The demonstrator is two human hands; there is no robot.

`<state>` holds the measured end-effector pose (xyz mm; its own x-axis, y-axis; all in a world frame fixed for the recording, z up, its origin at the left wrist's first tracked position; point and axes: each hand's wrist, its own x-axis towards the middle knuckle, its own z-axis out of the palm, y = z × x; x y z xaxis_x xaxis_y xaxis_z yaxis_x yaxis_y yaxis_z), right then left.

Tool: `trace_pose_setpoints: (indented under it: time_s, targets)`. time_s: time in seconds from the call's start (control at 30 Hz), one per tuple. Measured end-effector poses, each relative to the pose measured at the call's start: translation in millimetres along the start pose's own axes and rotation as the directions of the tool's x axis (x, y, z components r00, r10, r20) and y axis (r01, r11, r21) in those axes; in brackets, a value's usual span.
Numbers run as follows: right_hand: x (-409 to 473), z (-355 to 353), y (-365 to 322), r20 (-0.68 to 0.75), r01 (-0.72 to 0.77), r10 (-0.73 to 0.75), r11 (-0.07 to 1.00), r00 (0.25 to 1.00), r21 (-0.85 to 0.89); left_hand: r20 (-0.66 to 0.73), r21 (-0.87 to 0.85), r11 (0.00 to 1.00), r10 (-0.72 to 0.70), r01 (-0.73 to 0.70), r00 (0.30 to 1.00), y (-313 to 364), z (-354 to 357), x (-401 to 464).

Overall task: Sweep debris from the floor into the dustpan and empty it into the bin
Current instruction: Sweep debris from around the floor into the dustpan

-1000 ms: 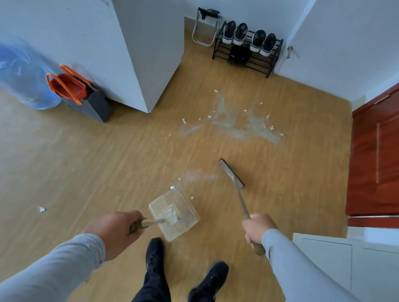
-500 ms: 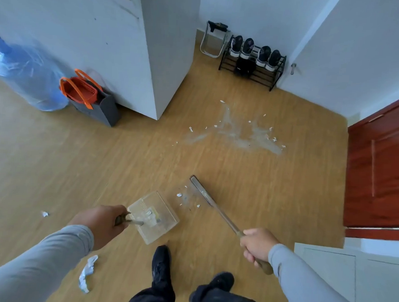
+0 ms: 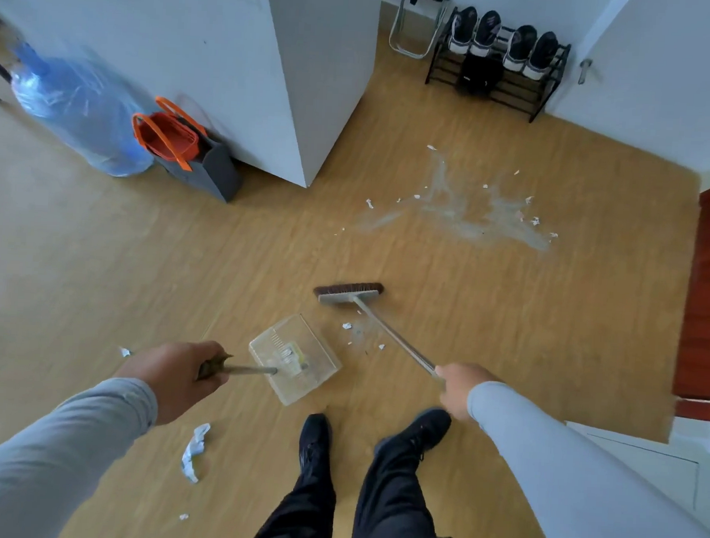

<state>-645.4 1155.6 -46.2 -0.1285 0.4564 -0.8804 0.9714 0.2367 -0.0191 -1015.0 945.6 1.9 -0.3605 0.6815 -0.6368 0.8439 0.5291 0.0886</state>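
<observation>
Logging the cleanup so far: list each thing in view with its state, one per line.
Left hand: closed on the dustpan handle.
Right hand: closed on the broom handle.
Dustpan: low at the floor, mouth toward the scraps.
Broom: head down on the floor beyond the scraps.
Paper scraps: loose, between broom and dustpan.
Crumpled paper: unswept.
Smear: uncleaned.
Shoe rack: holding shoes.

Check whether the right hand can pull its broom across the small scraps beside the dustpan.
Probably yes. The right hand holds the broom just beyond the scraps, with bare floor between them and the dustpan, which the left hand holds.
</observation>
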Motion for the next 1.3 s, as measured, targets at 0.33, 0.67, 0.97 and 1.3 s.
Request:
trace_pose_setpoints:
  time_s: [0.33, 0.67, 0.97, 1.3]
  targets:
    - [-46, -23, 115, 0.019, -0.099, 0.114, 0.927, 0.993, -0.361, -0.003, 0.08, 0.996, 0.036, -0.035, 0.999, 7, 1, 7]
    - [-41, 10, 86, -0.087, -0.141, 0.154, 0.981, 0.984, 0.135, 0.025, 0.085, 0.988, 0.126, -0.127, 0.992, 13, 3, 15]
    - [-67, 109, 25, 0.071, -0.19, 0.178, 0.948, 0.982, 0.257, 0.025, 0.178, 0.961, 0.212, -0.213, 0.977, 28, 9, 26]
    - [-135, 78, 60, 0.106, -0.219, 0.197, 0.738, 0.975, 0.639, 0.044, 0.216, 0.934, 0.282, -0.285, 0.958, 46, 15, 42]
